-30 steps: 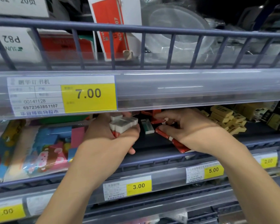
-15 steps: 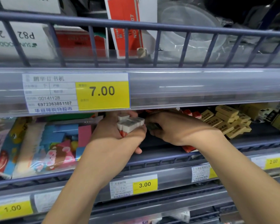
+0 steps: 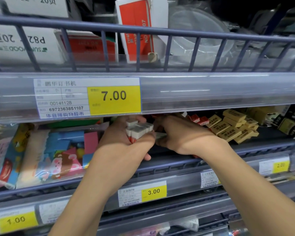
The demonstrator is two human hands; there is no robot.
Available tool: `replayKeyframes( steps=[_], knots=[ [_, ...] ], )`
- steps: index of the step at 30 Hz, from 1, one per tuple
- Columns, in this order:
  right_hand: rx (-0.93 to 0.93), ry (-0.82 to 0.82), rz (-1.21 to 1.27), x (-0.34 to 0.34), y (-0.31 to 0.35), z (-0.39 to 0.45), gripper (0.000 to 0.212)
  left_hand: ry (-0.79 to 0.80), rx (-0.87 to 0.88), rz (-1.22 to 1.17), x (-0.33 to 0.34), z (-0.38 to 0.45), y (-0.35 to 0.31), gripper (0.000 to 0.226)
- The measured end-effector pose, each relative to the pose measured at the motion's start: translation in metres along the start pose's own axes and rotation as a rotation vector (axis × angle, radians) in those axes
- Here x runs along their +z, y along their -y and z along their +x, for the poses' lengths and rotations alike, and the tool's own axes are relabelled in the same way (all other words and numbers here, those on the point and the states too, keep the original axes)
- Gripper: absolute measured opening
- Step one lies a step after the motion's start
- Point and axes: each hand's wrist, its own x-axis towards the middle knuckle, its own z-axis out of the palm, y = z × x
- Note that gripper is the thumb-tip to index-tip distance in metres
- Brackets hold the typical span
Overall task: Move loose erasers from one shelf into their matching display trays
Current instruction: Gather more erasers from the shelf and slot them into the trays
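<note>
My left hand (image 3: 126,143) grips a stack of several white erasers with red sleeves (image 3: 138,130) in the middle shelf. My right hand (image 3: 182,133) is right beside it, its fingers pinching a pale eraser (image 3: 160,136) pressed toward the stack. Red-wrapped erasers (image 3: 198,119) lie loose just behind my right hand. A pile of yellow erasers (image 3: 233,126) sits to the right on the same shelf. What lies under my right palm is hidden.
Bagged colourful erasers (image 3: 65,150) fill the shelf's left part. Black-and-yellow packs (image 3: 289,123) stand at far right. The upper shelf's price rail (image 3: 194,91) hangs low over my hands. The shelf's front lip (image 3: 177,164) runs below my wrists, with price tags (image 3: 153,191) underneath.
My right hand moved left from the red erasers to the stack in my left hand, now pinching a pale eraser. My left hand has held the stack steady.
</note>
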Motion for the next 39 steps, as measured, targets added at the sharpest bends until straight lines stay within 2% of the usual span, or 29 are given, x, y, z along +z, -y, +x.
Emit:
replayKeyframes(
  steps=[5, 8, 11, 13, 16, 21, 26, 29, 34, 39],
  knots=[
    [0.073, -0.149, 0.137, -0.009, 0.001, -0.015, 0.024, 0.015, 0.036, -0.062, 0.0, 0.001, 0.003, 0.031],
    [0.153, -0.344, 0.344, -0.017, -0.003, -0.041, 0.017, 0.057, 0.116, -0.078, 0.0, -0.003, 0.005, 0.028],
    [0.085, -0.477, 0.642, -0.018, -0.001, -0.075, 0.008, 0.144, 0.152, -0.115, 0.0, -0.014, 0.003, 0.025],
    [0.039, -0.533, 0.827, -0.012, 0.002, -0.099, 0.012, 0.216, 0.157, -0.181, 0.004, -0.023, 0.003, 0.022],
    [0.014, -0.586, 0.913, 0.008, 0.004, -0.138, 0.014, 0.329, 0.152, -0.248, 0.009, -0.039, 0.009, 0.02],
    [0.177, -0.609, 1.069, 0.069, 0.004, -0.198, 0.013, 0.509, 0.04, -0.269, 0.016, -0.072, 0.044, 0.027],
    [0.432, -0.512, 1.199, 0.154, 0.001, -0.252, 0.009, 0.591, -0.25, -0.249, 0.029, -0.113, 0.118, 0.03],
    [0.62, -0.446, 1.261, 0.209, -0.001, -0.281, 0.016, 0.59, -0.475, -0.201, 0.03, -0.14, 0.18, 0.022],
    [0.886, -0.26, 1.236, 0.291, -0.011, -0.323, 0.014, 0.482, -0.72, -0.123, 0.012, -0.19, 0.267, 0.018],
    [0.945, -0.051, 1.195, 0.341, -0.02, -0.363, 0.013, 0.323, -0.852, -0.099, -0.006, -0.25, 0.308, 0.017]
  ],
)
